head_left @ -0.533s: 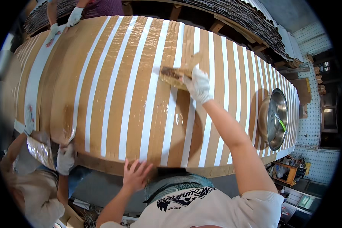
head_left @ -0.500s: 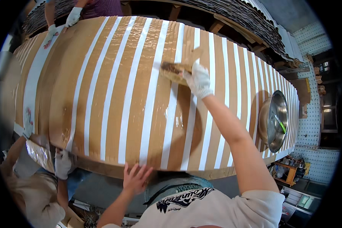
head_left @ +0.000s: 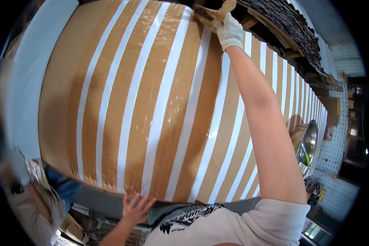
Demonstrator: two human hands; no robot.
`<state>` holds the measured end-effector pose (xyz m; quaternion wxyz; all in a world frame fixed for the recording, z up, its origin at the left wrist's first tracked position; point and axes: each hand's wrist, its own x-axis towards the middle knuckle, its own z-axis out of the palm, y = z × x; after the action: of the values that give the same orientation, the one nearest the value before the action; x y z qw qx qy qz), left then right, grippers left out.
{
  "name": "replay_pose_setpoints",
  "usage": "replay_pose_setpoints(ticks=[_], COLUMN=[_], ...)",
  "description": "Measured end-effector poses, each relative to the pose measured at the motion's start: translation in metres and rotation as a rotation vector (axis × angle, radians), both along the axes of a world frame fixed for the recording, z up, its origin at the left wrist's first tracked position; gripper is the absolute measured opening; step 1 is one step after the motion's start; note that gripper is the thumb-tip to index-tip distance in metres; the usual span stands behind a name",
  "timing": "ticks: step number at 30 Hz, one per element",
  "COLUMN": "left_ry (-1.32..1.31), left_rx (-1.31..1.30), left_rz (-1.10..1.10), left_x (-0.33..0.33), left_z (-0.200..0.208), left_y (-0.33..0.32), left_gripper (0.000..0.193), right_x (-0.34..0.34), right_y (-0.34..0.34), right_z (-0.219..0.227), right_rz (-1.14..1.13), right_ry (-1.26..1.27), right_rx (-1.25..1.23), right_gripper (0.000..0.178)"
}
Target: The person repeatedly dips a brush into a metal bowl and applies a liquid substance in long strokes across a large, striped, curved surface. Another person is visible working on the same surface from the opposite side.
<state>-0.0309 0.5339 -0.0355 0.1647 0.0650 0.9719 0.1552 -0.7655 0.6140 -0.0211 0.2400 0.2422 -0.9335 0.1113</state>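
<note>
Brown sheets (head_left: 123, 86) edged with white lie overlapped across the table, making long stripes; part of the surface has a wet-looking gloss. At the far edge my right hand (head_left: 229, 32), in a white knit glove, is closed round a wide flat brush (head_left: 207, 16). The brush's bristle side rests at the sheets' far ends, and its light handle sticks up past my fingers. My bare left hand (head_left: 137, 210) lies with spread fingers on the near edge of the sheets.
To the right a metal bowl (head_left: 299, 135) sits on the striped sheets, a green-handled tool (head_left: 305, 156) inside. A pale sheet (head_left: 33, 74) stretches along the left. A co-worker (head_left: 33, 205) is at the lower left, partly blurred. Dark stacked material (head_left: 283, 24) lies beyond the far edge.
My right hand has carried the brush away from me, from mid-sheet to the far edge. The view has shifted; the pale sheet at left now looks broader, and the far co-worker is out of view.
</note>
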Motion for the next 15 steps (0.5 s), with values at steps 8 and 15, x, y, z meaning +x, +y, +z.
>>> replay_pose_setpoints(ticks=[8,15], left_ry=[0.099,0.190], left_rx=[0.021,0.147], left_rz=[0.031,0.015], left_x=[-0.006,-0.004], left_z=[0.004,0.001], left_y=[-0.003,-0.008], left_gripper=[0.091,0.085], right_x=[0.258,0.506], right_y=[0.044,0.117], right_z=[0.010,0.051], right_rz=[0.535,0.740], right_ry=[-0.198,-0.616], right_rx=[-0.109,-0.011], right_gripper=[0.025,0.037])
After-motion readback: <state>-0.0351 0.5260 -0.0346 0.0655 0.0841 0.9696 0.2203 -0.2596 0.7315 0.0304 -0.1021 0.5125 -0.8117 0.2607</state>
